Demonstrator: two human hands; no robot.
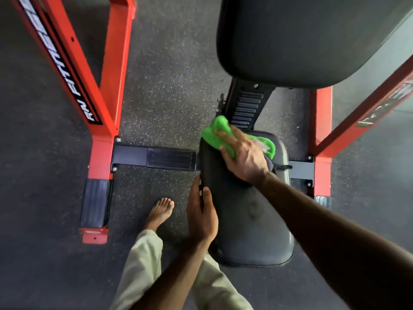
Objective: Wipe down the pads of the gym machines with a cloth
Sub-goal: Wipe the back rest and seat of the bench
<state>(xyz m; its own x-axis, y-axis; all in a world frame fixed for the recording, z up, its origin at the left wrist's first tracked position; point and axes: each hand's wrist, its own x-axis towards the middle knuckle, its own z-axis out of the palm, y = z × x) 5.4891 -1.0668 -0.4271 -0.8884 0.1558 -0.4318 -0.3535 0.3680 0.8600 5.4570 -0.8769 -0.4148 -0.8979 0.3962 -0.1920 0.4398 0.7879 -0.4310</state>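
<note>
A black seat pad (250,222) of a red-framed gym machine lies below me. My right hand (243,156) presses a bright green cloth (215,134) flat onto the pad's far end, its fingers spread over the cloth. My left hand (201,214) rests against the pad's left edge, thumb on top and fingers along the side. A larger black back pad (301,39) slopes away above the seat.
Red steel frame bars stand at the left (105,70) and right (321,139). A black crossbar with ribbed step plates (171,158) runs under the seat. My bare foot (161,212) stands on the speckled rubber floor (169,90) left of the seat.
</note>
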